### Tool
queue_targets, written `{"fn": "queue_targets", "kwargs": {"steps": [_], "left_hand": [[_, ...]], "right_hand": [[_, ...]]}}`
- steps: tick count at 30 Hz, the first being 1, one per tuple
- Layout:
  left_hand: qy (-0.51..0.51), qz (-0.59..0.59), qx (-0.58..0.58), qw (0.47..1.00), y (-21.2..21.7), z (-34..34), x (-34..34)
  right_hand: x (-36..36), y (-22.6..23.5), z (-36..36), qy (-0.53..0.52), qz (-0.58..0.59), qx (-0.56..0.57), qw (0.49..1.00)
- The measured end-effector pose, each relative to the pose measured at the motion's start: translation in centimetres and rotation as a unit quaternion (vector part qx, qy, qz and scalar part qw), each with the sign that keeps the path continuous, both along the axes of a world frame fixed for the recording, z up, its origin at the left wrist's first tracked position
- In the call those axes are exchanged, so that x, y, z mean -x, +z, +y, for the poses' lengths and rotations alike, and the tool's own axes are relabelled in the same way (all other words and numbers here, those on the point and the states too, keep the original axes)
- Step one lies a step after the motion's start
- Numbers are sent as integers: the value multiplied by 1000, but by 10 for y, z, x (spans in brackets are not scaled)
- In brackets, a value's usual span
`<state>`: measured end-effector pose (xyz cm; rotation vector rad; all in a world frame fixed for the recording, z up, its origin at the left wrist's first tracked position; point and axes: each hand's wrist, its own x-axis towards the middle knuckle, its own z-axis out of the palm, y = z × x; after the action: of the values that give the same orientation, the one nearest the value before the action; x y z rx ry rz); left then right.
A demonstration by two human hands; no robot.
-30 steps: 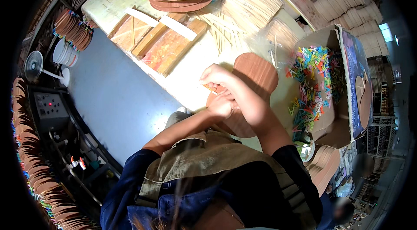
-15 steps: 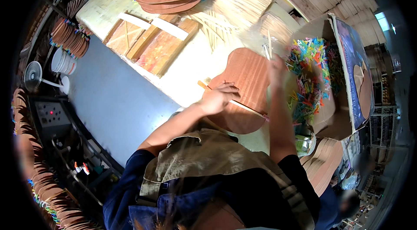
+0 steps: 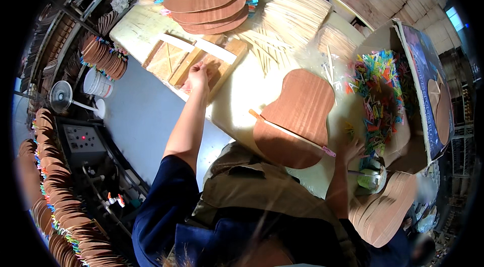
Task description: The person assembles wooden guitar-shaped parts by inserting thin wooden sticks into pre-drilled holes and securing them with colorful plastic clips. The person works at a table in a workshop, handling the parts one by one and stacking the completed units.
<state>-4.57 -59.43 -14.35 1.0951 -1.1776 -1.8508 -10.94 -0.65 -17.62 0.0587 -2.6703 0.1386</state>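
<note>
Workbench | my left hand (image 3: 199, 72) has left the guitar-shaped brown wood plate (image 3: 295, 118), fingers curled, empty, on the tray of wooden strips (image 3: 194, 60) | right hand (image 3: 353, 148), fingers spread, empty, now beside the clothespin pile (image 3: 380, 98) | plate lies centre, one strip clamped across.

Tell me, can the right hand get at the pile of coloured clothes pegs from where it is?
Probably yes. The right hand rests at the table's edge right beside the pile of coloured clothes pegs, with nothing between them; the guitar-shaped wooden board lies off to its left.

A brown guitar-shaped wooden panel (image 3: 295, 118) lies flat on the table, a pale strip clipped across its waist.
</note>
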Motion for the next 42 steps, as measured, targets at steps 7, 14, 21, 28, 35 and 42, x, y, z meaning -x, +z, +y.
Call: {"fn": "queue_targets", "kwargs": {"steps": [7, 14, 21, 28, 35, 42], "left_hand": [[27, -26, -214, 976, 12, -17, 53], [49, 22, -245, 968, 23, -20, 49], [-19, 120, 204, 971, 90, 91, 49], [-377, 87, 591, 707, 90, 262, 36], [-424, 110, 575, 691, 58, 282, 40], [-422, 116, 579, 688, 49, 281, 42]], "right_hand": [[-18, 18, -5, 88, -127, -74, 985], [-46, 37, -3, 199, -62, -85, 974], [-39, 49, -4, 166, -201, 124, 957], [2, 63, -22, -8, -311, 705, 638], [17, 61, -47, 58, -395, 724, 563], [25, 56, -60, 88, -434, 727, 525]]}}
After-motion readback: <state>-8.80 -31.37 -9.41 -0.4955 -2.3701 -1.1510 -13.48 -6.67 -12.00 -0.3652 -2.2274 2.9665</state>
